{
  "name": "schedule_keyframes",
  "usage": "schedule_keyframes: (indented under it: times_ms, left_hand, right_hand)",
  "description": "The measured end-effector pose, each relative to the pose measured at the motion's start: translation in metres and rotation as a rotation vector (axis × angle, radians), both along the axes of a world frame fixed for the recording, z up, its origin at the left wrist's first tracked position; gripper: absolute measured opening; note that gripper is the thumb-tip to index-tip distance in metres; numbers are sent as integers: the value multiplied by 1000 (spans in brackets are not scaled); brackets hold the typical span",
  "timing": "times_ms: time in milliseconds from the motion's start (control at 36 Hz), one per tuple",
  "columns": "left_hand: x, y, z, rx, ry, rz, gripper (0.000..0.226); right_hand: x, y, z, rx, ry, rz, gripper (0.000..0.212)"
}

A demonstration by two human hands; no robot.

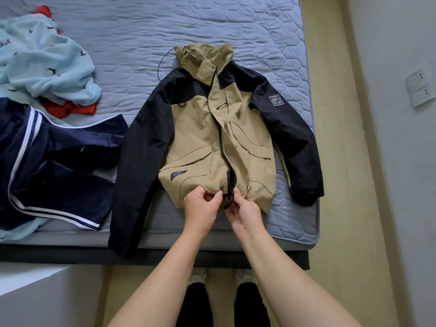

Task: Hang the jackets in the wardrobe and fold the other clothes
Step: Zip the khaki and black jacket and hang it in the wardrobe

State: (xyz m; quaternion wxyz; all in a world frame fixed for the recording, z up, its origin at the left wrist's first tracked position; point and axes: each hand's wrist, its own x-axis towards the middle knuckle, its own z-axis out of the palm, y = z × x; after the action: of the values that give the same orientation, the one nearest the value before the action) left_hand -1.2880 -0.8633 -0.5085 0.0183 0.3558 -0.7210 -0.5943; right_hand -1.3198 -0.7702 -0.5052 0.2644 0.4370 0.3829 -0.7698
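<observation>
Pale-blue fleece (44,62) printed with small dark birds lies crumpled at the far left of the bed (141,27), and a red garment (68,109) shows from under its lower edge and again at its top. Just below them a navy garment (59,161) with white stripes is spread loosely, reaching the near edge of the mattress and touching the left sleeve of the jacket.

Next comes the jacket (200,142), flat on its back in the middle of the bed with its front up. Its body is tan, its shoulders and sleeves are black, and its tan hood is bunched at the top. One sleeve runs down over the near edge of the bed. The other lies out to the right on the grey quilted cover and has a small badge on the upper arm. A dark zip (223,149) runs down the front.

Both hands meet at the bottom of that zip, at the hem. The left hand (201,206) has its fingers (212,198) curled, pinching the tan hem just left of the zip. The right hand (245,213) has its fingers (237,196) curled too, pinching the black zip end on the other side. Both forearms are bare.

Right of the bed is a strip of pale floor (335,185), then a grey wall with a white socket (420,88).
</observation>
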Motion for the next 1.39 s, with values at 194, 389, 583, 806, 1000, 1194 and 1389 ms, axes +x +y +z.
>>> schedule_keyframes:
  times_ms: [194, 389, 583, 806, 1000, 1194, 1389]
  left_hand:
    - [-6, -3, -2, 324, -90, 85, 9]
    - [-5, 0, -17, 776, -60, 155, 27]
    - [-9, 1, -28, 902, -90, 105, 8]
    - [-10, 14, -31, 465, -163, 45, 25]
    - [-7, 18, -27, 211, -140, -133, 21]
    - [0, -1, -28, 110, -188, -400, 29]
    - [5, -12, -32, -103, -322, -533, 26]
  right_hand:
    - [-1, 7, 1, 101, 35, 122, 6]
    - [3, 14, -6, 115, 107, 178, 10]
    - [3, 20, -14, 195, 184, 316, 16]
    - [7, 20, -16, 254, 126, 250, 12]
    - [3, 15, -14, 253, 51, 95, 13]
    - [6, 24, -10, 187, -65, 305, 12]
    - [1, 37, 14, 249, -104, 1021, 28]
